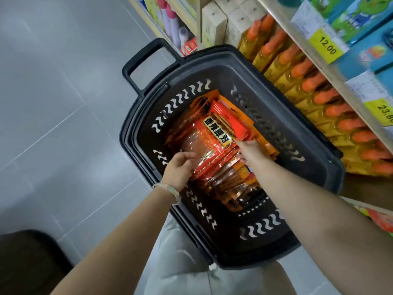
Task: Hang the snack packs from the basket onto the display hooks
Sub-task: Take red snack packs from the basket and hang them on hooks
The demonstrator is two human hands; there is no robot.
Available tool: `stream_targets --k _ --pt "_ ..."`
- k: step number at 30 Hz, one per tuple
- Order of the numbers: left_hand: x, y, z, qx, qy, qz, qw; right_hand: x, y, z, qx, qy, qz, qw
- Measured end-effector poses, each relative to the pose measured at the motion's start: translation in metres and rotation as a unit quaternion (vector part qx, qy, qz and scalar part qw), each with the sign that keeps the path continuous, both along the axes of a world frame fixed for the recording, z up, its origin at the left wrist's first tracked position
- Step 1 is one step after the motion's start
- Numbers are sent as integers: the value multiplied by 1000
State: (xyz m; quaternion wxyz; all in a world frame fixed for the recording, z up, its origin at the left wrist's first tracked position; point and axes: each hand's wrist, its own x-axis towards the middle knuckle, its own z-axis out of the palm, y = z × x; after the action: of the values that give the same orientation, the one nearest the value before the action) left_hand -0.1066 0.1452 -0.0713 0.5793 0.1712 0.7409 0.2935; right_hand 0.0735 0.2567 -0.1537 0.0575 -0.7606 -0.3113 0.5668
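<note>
A black plastic basket (287, 116) stands on the floor below me, holding a stack of several red and orange snack packs (212, 137). Both my hands reach down into it. My left hand (179, 168), with a bracelet on the wrist, curls its fingers round the near left edge of the top pack. My right hand (249, 151) grips the right edge of the same stack, its fingertips tucked among the packs. No display hooks are in view.
Shop shelves run along the right, with rows of yellow bottles with orange caps (314, 90), cream boxes (214, 24) and yellow price tags (326, 46). The basket's handle (144, 60) sticks out at the far left. Grey tiled floor (63, 103) lies to the left.
</note>
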Motion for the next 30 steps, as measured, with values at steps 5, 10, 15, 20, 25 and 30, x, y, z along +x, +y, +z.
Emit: stream_targets --k 5,10,15,20,25,30 --pt "-10 15 -10 -11 -29 -53 998 -12 -3 -22 30 -64 -30 997" --pt "-29 32 -14 -31 -28 -96 995 -14 -27 -10 112 -107 -24 988" --pt "-39 41 -7 -36 -27 -123 991 -18 -61 21 153 -52 -146 976" --pt "-49 45 2 -28 -24 -132 991 -26 -65 59 145 28 -365 919" --pt "-63 65 7 41 -23 -151 987 -33 -62 86 144 54 -261 953" --pt "-82 91 17 53 -45 -164 984 -46 -58 87 87 94 -179 975"
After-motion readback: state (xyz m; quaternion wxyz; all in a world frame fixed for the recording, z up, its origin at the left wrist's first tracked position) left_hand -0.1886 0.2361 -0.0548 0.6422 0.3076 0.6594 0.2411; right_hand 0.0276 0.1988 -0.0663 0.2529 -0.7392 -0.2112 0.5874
